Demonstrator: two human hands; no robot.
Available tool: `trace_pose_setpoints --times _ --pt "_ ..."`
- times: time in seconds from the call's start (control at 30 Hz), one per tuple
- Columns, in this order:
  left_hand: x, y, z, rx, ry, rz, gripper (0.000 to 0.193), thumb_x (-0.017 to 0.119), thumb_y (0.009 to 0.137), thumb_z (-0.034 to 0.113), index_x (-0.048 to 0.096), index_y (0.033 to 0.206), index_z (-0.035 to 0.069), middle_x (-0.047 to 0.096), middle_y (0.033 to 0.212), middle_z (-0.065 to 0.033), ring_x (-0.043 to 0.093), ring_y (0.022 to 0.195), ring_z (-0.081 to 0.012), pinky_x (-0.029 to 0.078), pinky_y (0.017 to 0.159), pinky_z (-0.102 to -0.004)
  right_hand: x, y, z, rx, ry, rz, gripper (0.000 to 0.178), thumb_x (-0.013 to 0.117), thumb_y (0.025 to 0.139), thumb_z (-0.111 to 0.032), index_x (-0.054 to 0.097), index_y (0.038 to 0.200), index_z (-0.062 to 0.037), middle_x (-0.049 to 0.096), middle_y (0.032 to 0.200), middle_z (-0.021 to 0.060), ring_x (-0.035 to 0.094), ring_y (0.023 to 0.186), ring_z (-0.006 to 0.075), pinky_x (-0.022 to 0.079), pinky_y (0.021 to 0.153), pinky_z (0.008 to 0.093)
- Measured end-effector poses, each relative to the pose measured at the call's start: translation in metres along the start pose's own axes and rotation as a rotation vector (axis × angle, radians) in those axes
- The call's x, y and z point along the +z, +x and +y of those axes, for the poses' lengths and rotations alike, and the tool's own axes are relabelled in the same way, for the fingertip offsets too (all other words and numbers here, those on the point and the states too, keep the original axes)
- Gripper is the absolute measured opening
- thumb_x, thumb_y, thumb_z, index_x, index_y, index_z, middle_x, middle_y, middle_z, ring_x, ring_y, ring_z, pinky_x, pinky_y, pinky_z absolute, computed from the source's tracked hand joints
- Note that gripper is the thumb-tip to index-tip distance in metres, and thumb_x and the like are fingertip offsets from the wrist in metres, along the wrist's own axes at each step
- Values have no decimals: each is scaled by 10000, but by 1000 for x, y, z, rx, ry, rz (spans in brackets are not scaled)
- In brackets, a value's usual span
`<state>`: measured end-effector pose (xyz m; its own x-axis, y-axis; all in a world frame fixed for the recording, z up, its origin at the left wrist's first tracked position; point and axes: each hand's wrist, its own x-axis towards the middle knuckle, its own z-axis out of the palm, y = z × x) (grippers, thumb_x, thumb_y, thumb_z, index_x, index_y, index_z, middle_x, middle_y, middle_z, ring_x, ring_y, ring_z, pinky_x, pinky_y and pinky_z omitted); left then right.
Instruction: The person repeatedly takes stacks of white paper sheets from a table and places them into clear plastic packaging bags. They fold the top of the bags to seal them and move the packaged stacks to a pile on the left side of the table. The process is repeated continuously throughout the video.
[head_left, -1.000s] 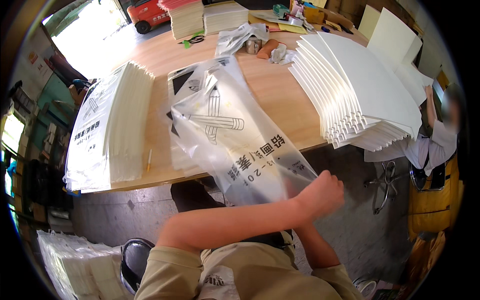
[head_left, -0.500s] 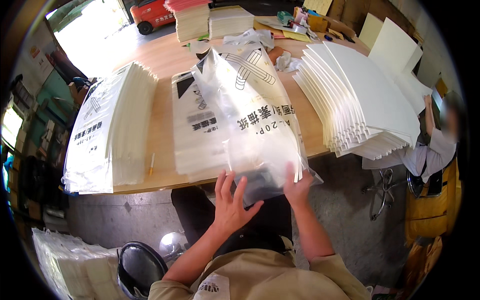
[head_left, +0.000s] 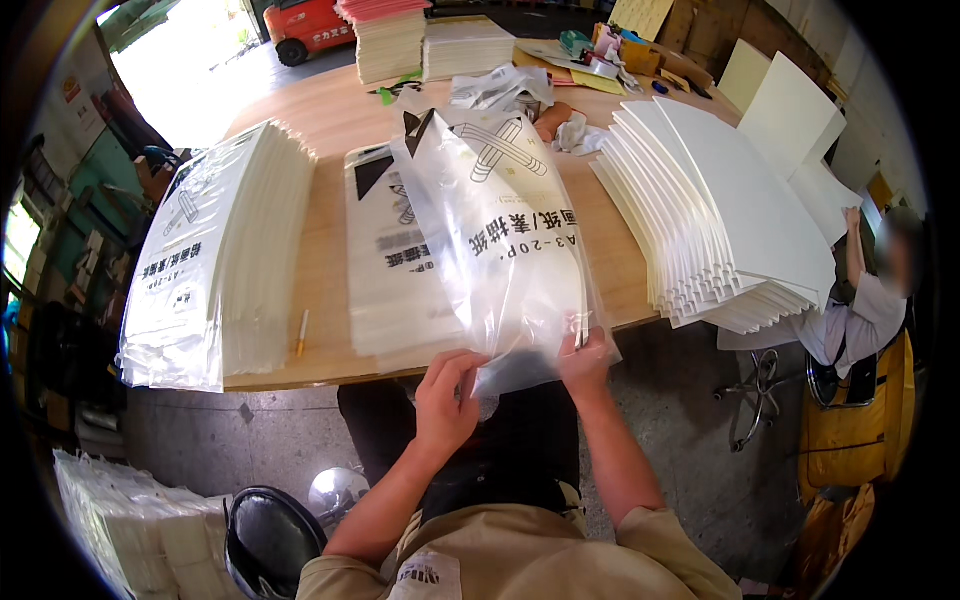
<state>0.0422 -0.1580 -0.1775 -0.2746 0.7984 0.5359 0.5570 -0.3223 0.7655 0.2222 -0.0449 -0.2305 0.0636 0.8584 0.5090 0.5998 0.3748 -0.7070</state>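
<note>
A tall stack of white paper packs in printed clear plastic (head_left: 200,250) stands at the left of the light-brown wooden surface (head_left: 328,200), near a thin white-and-orange stick (head_left: 301,335). Next lies a flat pile of printed translucent sleeves (head_left: 385,310). The person's left hand (head_left: 447,400) has its fingers curled narrow at the lower left corner of a printed translucent plastic bag (head_left: 510,260); whether they pinch it cannot be told. The bag overlaps the pile and passes the near edge. The right hand (head_left: 586,368) grips its lower right side, fingers closed. Farther right, white folded sheets (head_left: 740,190) fan out.
</note>
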Motion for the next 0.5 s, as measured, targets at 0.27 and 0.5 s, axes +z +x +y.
trace_pose_setpoints --times 0.27,0.5 --pt "-3 -1 -9 -128 -24 -9 211 631 852 -88 676 1027 23 679 1006 -146 677 891 -305 535 779 -326 16 0 -15 96 -56 -131 334 613 962 -204 674 1114 87 694 907 269 704 836 384 550 764 431" --pt "-19 -3 -18 -167 64 9 193 634 858 -79 679 1019 19 682 1005 -142 675 863 -294 534 767 -320 13 16 -38 250 -19 -274 352 711 889 -240 671 1056 67 689 962 263 684 893 398 542 796 429"
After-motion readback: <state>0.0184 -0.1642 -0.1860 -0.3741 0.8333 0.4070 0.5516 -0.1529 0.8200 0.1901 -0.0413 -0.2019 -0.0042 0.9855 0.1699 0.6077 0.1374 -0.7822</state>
